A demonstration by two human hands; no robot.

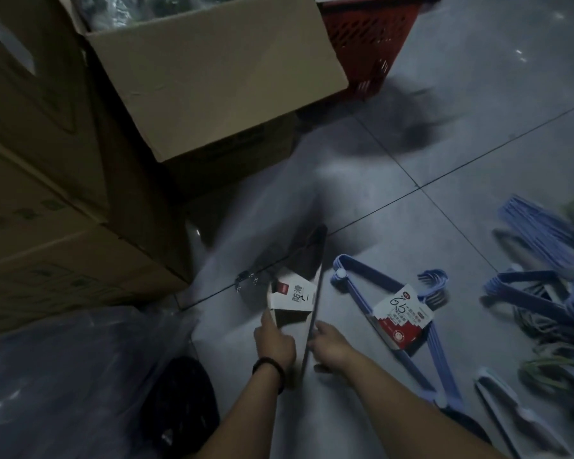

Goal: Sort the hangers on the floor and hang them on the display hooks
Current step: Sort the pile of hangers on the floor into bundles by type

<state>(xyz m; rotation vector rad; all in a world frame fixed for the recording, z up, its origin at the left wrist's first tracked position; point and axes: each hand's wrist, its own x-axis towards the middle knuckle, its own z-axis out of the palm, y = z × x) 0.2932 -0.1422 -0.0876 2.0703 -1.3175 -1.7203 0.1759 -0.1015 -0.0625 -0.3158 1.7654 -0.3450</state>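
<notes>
A bundle of dark hangers with a white paper label lies on the grey floor tiles, its metal hooks pointing left. My left hand touches the label's lower edge with a raised finger. My right hand grips the bundle's long bar near its lower end. To the right lies a pack of blue hangers with a red and white label. More blue and green hanger bundles are heaped at the right edge.
Stacked cardboard boxes fill the left side, one open box jutting out above. A red plastic basket stands at the top. A clear plastic bag and a dark round object lie at the lower left. A white-handled item lies lower right.
</notes>
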